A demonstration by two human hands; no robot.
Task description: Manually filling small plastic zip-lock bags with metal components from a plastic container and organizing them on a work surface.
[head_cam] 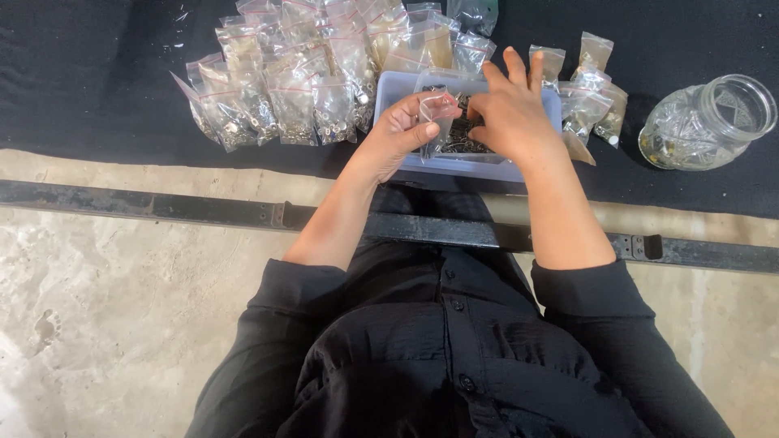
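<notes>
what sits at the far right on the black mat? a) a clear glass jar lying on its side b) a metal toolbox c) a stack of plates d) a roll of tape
a: at the right end of the black mat a clear glass jar lies on its side with its open mouth toward the upper right, beyond the small filled bags beside the right hand.
</notes>
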